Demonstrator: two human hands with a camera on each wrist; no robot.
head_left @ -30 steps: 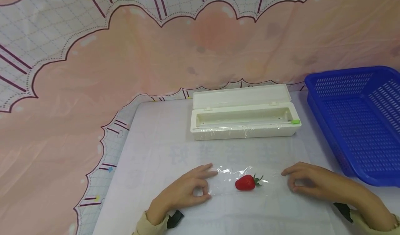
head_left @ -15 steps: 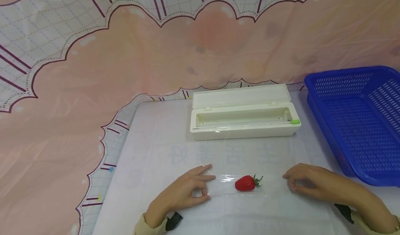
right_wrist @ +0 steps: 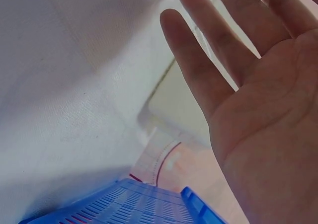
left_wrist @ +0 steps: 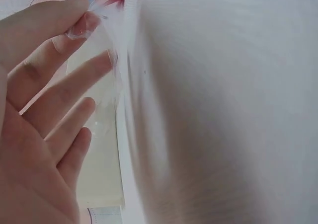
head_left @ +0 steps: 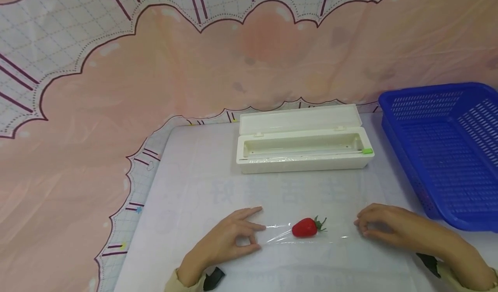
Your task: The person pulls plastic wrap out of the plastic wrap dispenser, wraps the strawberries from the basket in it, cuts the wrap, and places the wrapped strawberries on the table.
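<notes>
Strawberry [head_left: 304, 227]: bottom center of the frame, glossy red, plump cone shape, lying on its side with the spiky green leaves pointing right. Sits right between the two hands.
Clear film [head_left: 279, 236]: super thin, see-through plastic, creased and throwing bright glints left of the berry. Honestly can't tell if it's just under the fruit or wrapped over it too.
Left hand [head_left: 227, 239]: lower middle, grip clamped on the film's left end, thumb and index pinching a crinkled bit. The other fingers are fanned out, which the left wrist view shows nicely.
Right hand [head_left: 383, 225]: lower right, thumb and finger together at the film's right end, so that grip's pinching it too. The pinch is cut off in the right wrist view, though.
White box [head_left: 305, 164]: center right, long smooth plastic thing, hinged lid [head_left: 299, 120] flipped back. Inside there's a rectangular trough with a pale floor and a few tiny dark dots; a green slider [head_left: 367, 151] sits at the front rim's right end.
Blue basket [head_left: 412, 175]: right edge, hard plastic, slotted walls, gridded floor.
Tabletop [head_left: 194, 171]: whitish cover, faint mirrored-looking lettering.
Backdrop [head_left: 202, 67]: peachy printed cloth, scalloped dark outlines.
</notes>
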